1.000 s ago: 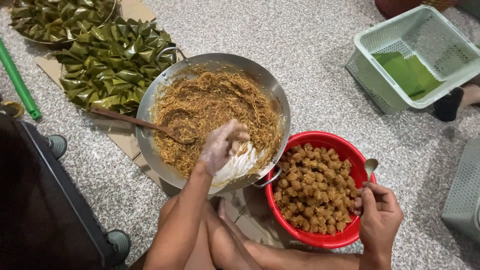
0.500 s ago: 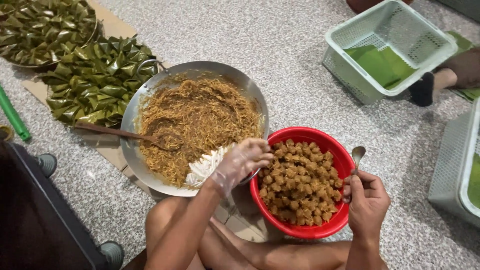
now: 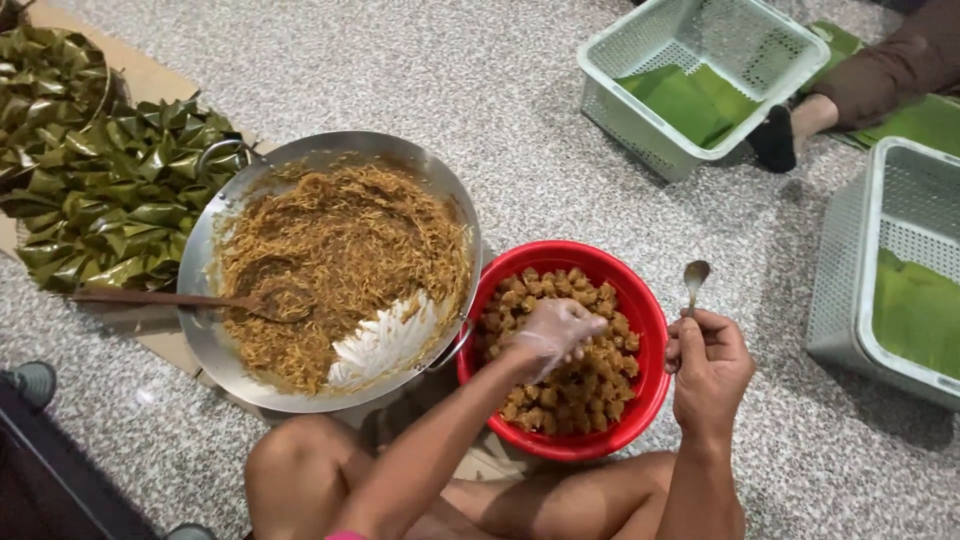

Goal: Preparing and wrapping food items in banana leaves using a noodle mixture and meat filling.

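My left hand (image 3: 553,331), in a thin clear glove, reaches into the red bowl (image 3: 640,300) of brown fried chunks (image 3: 560,390); its fingers curl over the chunks, and I cannot tell whether it grips one. My right hand (image 3: 708,363) is closed around the handle of a metal spoon (image 3: 694,277), held upright just right of the bowl. To the left stands a big steel pan (image 3: 205,320) full of brown shredded filling (image 3: 340,250), with a wooden ladle (image 3: 180,298) resting in it and a white patch (image 3: 385,340) at its near edge.
Folded green leaf parcels (image 3: 110,190) are heaped on trays at the far left. Two pale green plastic baskets (image 3: 640,110) (image 3: 845,290) holding banana leaves stand at the right. Another person's leg and dark sock (image 3: 790,130) lie at the top right. My bare knees are below the bowl.
My left hand has left the pan's near edge and moved right into the red bowl. The right hand keeps the spoon upright beside the bowl. The view has drifted.
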